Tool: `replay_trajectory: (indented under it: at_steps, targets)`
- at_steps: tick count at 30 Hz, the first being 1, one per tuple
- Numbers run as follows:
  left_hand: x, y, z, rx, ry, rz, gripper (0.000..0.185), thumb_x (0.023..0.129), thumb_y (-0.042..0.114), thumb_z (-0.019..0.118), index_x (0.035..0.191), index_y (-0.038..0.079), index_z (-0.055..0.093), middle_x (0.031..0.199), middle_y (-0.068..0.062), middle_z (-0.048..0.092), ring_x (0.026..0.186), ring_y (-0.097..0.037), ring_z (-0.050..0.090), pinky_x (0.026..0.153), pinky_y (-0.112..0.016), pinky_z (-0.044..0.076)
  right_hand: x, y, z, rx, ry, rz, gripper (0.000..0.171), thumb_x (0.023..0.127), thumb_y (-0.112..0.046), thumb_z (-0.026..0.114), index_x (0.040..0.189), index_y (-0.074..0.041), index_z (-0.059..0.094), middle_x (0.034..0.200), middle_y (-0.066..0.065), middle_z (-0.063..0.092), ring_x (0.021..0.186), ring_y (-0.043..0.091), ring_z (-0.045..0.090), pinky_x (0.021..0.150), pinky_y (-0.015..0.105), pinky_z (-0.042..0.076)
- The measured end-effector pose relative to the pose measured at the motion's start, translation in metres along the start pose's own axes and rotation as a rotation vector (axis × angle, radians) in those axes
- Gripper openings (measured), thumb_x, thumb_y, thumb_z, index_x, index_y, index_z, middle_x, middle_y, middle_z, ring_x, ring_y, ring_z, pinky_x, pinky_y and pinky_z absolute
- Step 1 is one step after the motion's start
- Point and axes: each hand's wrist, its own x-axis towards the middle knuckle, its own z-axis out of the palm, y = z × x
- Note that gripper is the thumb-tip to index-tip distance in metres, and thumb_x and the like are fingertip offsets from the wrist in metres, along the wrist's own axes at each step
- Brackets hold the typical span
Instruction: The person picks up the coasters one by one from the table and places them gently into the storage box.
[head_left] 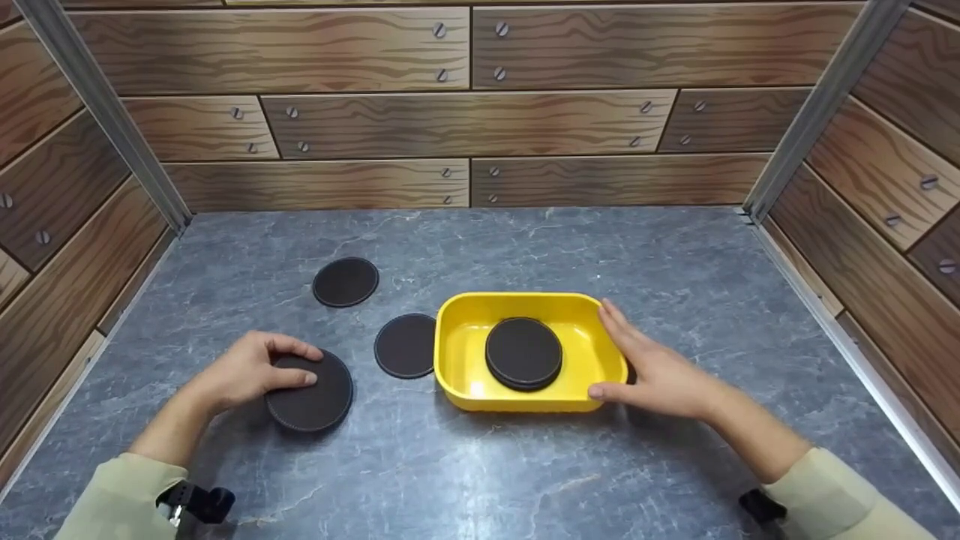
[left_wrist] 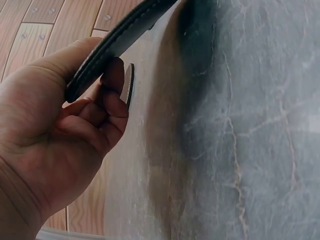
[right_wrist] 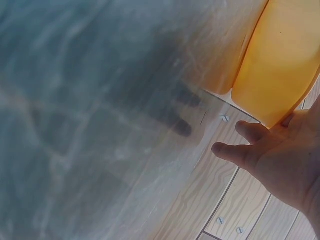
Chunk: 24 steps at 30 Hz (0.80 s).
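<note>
Coaster edge lifted, only left wrist shows.

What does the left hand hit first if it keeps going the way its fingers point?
Likely the loose black coaster lying just left of the yellow tray. The left hand grips another coaster and points right, toward it. The tray comes after; depth is unclear.

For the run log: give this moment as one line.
left hand: grips coaster on table | right hand: steadies yellow tray | tray holds stacked coasters | two loose coasters
</note>
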Motion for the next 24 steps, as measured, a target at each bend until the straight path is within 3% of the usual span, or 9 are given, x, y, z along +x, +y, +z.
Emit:
replay_trajectory:
  at_steps: [13, 17, 24]
  targets:
    - [0.008, 0.023, -0.005, -0.105, 0.054, 0.001, 0.045, 0.092, 0.016, 0.085, 0.131, -0.003, 0.073, 0.123, -0.021, 0.074, 0.096, -0.011, 0.072, 0.081, -0.021, 0.058, 0.000, 0.000, 0.001, 0.001, -0.005, 0.014, 0.114, 0.093, -0.063, 0.073, 0.172, -0.016, 0.006, 0.177, 0.007, -0.002, 0.152, 0.049, 0.030, 0.116, 0.069, 0.032]
    - [0.013, 0.035, -0.006, -0.133, 0.044, 0.006, 0.048, 0.093, 0.014, 0.084, 0.135, -0.003, 0.070, 0.119, -0.022, 0.075, 0.094, -0.013, 0.074, 0.081, -0.022, 0.059, 0.001, 0.000, 0.001, -0.002, -0.004, 0.009, 0.114, 0.094, -0.063, 0.073, 0.172, -0.015, 0.006, 0.177, 0.007, -0.003, 0.152, 0.050, 0.031, 0.116, 0.069, 0.033]
    - [0.031, 0.064, -0.002, -0.123, 0.042, 0.070, 0.051, 0.092, 0.012, 0.084, 0.138, -0.004, 0.067, 0.111, -0.019, 0.077, 0.090, -0.016, 0.077, 0.080, -0.022, 0.059, 0.000, 0.001, 0.001, 0.007, -0.006, 0.004, 0.115, 0.093, -0.064, 0.073, 0.172, -0.014, 0.007, 0.177, 0.008, -0.002, 0.152, 0.049, 0.030, 0.116, 0.068, 0.032]
